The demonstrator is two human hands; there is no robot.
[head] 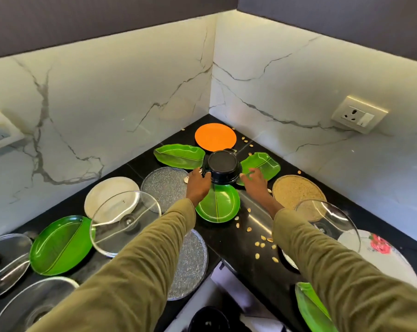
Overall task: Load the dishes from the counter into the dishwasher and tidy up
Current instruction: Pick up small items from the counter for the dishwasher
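Currently both hands reach toward the inner corner of the black worktop (229, 238). Left hand (197, 185) holds the near left side of an upturned stack of black bowls (221, 167), fingers curled against its rim. Right hand (254, 182) sits just beside the stack's right side, fingers spread and relaxed over a green leaf plate (262, 164); contact with the stack cannot be confirmed.

Risks, as judged: a one-sided grip could tip the stack or let the nested bowls slide apart. Dragging it could knock the orange plate (215, 136) behind it or scatter the loose seeds (262, 240). The sleeves pass over glass lids (124, 218) near the front edge and could sweep them off.

Stack lies between the two hands, above a second green plate (220, 207).
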